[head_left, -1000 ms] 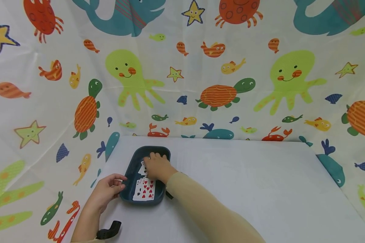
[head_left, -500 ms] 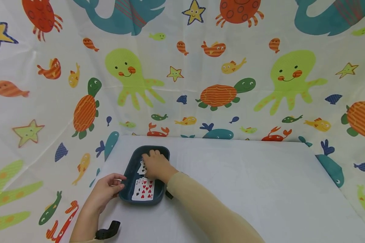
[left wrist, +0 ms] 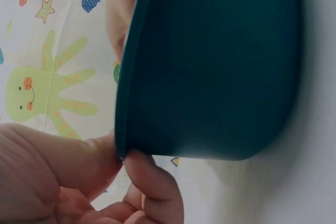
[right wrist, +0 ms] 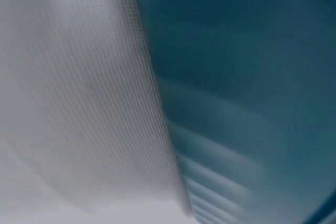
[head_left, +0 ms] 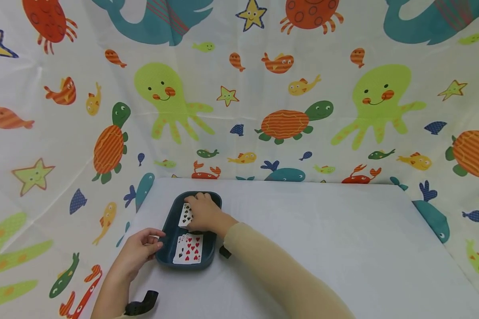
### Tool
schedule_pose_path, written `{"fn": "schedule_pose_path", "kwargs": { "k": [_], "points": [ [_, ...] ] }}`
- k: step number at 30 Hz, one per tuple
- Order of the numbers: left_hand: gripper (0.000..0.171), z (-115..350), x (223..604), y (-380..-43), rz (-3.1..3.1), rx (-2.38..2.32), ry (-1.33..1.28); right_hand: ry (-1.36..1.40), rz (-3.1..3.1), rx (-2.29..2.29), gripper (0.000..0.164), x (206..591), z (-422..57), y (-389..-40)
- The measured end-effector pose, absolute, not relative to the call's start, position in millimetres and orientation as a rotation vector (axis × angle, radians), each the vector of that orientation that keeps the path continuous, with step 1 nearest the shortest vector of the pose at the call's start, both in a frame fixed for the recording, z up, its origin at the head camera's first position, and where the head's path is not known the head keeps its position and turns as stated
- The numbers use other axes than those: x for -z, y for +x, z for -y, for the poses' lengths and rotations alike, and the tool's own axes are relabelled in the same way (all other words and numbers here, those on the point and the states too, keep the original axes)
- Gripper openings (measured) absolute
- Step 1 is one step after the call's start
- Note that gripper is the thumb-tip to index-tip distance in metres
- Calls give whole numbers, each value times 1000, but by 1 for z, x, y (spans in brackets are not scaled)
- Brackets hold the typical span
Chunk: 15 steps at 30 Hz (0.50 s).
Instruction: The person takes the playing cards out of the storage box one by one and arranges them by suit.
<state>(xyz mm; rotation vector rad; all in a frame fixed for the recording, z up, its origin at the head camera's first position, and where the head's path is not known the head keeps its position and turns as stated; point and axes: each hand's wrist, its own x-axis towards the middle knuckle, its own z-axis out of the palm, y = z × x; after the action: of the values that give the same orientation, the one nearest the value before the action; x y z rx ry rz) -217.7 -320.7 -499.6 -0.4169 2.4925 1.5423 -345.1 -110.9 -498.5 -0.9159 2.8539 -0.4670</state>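
Note:
A dark teal tray (head_left: pixel 168 254) with raised walls stands at the left of the white table. My left hand (head_left: pixel 139 249) pinches the tray's rim between thumb and finger; the left wrist view shows this pinch close up, with the thumb (left wrist: pixel 89 163) on the rim. Inside the tray's near half lies a fanned stack of red and black playing cards (head_left: pixel 188 249). My right hand (head_left: pixel 204 215) reaches into the far half, its fingers bent over a second group of playing cards (head_left: pixel 185 215) with black pips. Part of that group is hidden under the hand.
A white tabletop (head_left: pixel 315 239) extends to the right of the tray. Behind and at the left hangs a cloth (head_left: pixel 243 133) printed with sea animals. The right wrist view is filled by the tray's outer wall (right wrist: pixel 236 77) and white cloth.
My right hand has shifted slightly up and away within the tray, and more of the far cards shows beside it. My left hand keeps its hold on the rim.

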Motion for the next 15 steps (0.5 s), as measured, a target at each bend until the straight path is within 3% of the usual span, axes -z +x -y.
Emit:
{"fn": "schedule_pose_path", "kwargs": {
  "k": [15],
  "points": [
    [34, 321, 502, -220, -2485, -1537, -432, -919, -2752, 788, 88, 487, 83, -345]
  ]
}}
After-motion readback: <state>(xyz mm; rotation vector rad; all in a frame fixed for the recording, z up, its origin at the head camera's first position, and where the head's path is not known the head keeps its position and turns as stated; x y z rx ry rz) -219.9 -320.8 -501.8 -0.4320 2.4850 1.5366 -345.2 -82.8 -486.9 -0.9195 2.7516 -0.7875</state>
